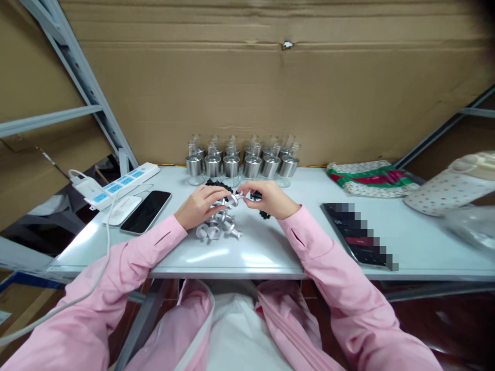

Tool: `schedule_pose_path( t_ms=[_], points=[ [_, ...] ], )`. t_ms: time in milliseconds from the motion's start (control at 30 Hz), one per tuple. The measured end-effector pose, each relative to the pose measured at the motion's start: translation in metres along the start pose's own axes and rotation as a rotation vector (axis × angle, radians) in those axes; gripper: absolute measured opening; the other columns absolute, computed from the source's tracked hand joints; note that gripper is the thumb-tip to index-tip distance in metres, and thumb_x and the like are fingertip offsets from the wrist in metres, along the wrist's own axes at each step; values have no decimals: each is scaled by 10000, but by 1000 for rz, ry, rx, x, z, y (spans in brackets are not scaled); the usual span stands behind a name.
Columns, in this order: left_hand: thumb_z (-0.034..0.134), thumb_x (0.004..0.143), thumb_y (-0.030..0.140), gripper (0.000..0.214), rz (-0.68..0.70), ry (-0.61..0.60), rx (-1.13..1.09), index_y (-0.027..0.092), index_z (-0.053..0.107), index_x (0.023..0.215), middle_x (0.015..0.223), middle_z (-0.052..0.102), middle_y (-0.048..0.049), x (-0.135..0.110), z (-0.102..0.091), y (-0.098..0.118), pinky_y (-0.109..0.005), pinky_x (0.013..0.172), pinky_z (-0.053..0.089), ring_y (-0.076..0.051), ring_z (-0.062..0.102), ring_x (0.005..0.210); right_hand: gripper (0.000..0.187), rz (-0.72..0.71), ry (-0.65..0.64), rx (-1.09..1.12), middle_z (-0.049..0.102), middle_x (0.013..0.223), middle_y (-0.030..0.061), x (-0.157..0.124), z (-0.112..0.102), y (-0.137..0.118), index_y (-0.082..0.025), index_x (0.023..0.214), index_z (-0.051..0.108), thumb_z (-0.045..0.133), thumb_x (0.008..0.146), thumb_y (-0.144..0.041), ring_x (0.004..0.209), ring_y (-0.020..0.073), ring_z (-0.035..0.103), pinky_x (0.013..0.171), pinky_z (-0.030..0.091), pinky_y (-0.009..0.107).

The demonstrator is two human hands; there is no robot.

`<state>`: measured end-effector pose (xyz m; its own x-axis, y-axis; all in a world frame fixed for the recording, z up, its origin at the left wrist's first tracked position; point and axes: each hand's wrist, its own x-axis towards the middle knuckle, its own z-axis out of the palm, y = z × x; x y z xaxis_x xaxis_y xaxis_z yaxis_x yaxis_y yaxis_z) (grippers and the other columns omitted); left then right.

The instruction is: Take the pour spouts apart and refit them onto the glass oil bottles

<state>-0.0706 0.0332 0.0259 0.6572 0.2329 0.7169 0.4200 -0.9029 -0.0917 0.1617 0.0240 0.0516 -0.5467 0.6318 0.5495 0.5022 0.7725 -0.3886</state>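
Observation:
My left hand (203, 204) pinches a whitish, silver-ringed bottle stopper (233, 199) between thumb and fingers. At the stopper's narrow end, the thumb and index finger of my right hand (271, 199) are closed; whether a separate small part is between them is too small to make out. Several similar pale stoppers (214, 230) lie in a loose pile on the table just below my hands. Small black parts (218, 184) are heaped behind my left hand, and more black parts (265, 214) lie under my right, partly covered by it.
Two rows of glass bottles with metal sleeves (252, 167) stand at the back of the table (255, 262). Left are a phone (147, 212), a power strip (121, 184) and a white cable. Right are a dark phone (348, 226), a patterned cloth (371, 179) and a dotted container (444, 188).

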Motion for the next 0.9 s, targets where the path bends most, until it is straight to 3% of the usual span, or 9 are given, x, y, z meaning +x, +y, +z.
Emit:
schedule_pose_path(
  t_ms=[167,433,900],
  points=[
    [587,845,278,220,20,28,-31,168,526,1025,1025,662,-92,2,-2,4,-327,801,481,-186,616,939,208,-42,48,-6,689,841,34,1,0,-5,-165,912,631,536,735,-110,763,133,638,735,487,238],
    [568,858,312,264,49,14,-48,178,505,1076,1019,667,-87,3,0,8,-326,810,464,-180,623,961,199,-117,83,-43,673,806,33,1,-1,-9,-159,896,632,536,737,-89,744,130,626,719,483,235],
    [536,869,234,312,51,-26,-63,172,502,1172,1052,666,-96,3,-2,12,-333,795,473,-189,628,953,170,-82,103,-64,690,821,34,1,1,-10,-191,925,671,542,814,-189,759,133,638,713,489,240]
  ],
)
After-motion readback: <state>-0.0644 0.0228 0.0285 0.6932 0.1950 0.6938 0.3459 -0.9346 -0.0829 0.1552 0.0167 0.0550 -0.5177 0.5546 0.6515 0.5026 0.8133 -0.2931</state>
